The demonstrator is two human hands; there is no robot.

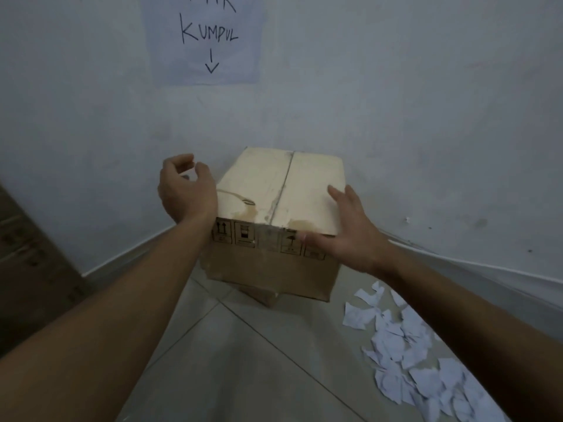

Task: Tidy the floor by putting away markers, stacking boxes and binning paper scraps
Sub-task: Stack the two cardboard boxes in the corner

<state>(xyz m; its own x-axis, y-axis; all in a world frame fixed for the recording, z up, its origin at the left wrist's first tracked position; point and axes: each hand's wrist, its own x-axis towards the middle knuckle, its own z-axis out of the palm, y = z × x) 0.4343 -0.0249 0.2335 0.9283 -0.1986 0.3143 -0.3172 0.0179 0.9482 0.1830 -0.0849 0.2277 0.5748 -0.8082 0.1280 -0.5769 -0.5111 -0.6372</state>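
A closed brown cardboard box [274, 202] with a taped seam and stained top sits against the wall, resting on a smaller box whose corner [265, 296] shows beneath it. My left hand [185, 190] hovers at the box's left edge, fingers curled and apart, holding nothing. My right hand [350, 233] lies flat with spread fingers on the box's near right corner. White torn paper scraps [408, 348] lie scattered on the tiled floor to the right. No markers are in view.
A paper sign [207, 38] reading "KUMPUL" with a downward arrow hangs on the wall above the box. Another large brown carton [30, 269] stands at the left edge. Grey floor tiles [243, 360] stretch toward me.
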